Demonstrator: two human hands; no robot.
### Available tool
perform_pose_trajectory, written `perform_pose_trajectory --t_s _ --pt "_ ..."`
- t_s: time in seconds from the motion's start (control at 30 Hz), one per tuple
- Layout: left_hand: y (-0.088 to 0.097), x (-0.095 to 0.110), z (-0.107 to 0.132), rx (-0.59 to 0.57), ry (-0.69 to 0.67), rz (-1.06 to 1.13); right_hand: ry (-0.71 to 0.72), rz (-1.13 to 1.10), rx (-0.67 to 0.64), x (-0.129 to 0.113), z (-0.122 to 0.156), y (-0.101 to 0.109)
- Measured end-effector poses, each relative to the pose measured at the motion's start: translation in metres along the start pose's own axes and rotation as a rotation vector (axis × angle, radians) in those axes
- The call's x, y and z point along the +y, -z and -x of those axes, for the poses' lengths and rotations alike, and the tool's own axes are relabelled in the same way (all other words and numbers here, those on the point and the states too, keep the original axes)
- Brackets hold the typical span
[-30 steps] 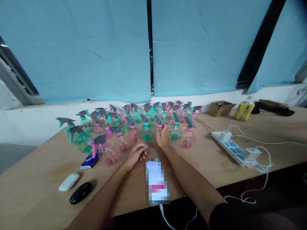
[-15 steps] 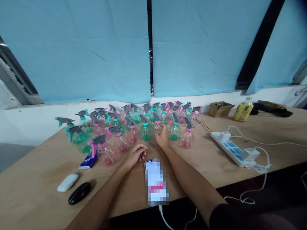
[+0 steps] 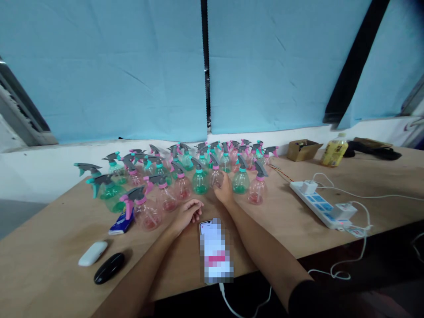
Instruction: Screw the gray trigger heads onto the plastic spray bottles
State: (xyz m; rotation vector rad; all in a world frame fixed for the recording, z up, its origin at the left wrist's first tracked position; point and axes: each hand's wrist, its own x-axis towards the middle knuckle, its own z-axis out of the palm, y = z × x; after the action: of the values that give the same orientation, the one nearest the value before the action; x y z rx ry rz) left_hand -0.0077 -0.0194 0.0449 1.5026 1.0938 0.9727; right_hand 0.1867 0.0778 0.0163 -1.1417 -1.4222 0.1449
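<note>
While right fingers (image 3: 226, 178) wrap a pink bottle (image 3: 215, 177) between green ones (image 3: 200, 183), left fingers (image 3: 196, 206) half-curled, empty, phone (image 3: 212, 243) near table edge (image 3: 182, 287)

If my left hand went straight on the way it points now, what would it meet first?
From your left hand, probably the right hand, which holds a pink-collared spray bottle; depth is hard to judge.

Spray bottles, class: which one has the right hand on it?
The pink-collared spray bottle, standing between two green bottles toward the front; only this one has the right hand wrapped against its side.
</note>
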Motion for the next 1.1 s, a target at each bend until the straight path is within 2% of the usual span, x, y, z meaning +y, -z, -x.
perform_pose_trajectory --t_s 0.2,0.33,0.5,0.67,0.83,0.97,1.1 --pt "-0.001 0.001 0.0 0.006 0.008 0.0 -0.051 -0.039 0.068 0.004 -0.002 -0.002" --pt "-0.001 0.002 0.001 0.004 -0.003 -0.003 -0.06 -0.092 0.098 -0.005 -0.003 0.005" --pt "-0.001 0.003 0.001 -0.003 0.0 -0.016 0.036 -0.096 0.187 -0.034 -0.007 0.025" --pt "0.0 0.0 -0.001 -0.012 -0.006 -0.018 0.119 0.011 0.266 -0.055 -0.013 0.052" --pt "0.0 0.0 -0.001 -0.031 -0.015 -0.032 0.137 0.155 0.354 -0.046 -0.019 0.061" --pt "-0.001 0.004 0.001 -0.024 -0.017 -0.047 0.07 0.31 0.305 -0.033 -0.02 0.056" --pt "-0.003 0.007 0.003 -0.03 -0.01 -0.056 0.015 0.393 0.272 -0.03 -0.018 0.052"
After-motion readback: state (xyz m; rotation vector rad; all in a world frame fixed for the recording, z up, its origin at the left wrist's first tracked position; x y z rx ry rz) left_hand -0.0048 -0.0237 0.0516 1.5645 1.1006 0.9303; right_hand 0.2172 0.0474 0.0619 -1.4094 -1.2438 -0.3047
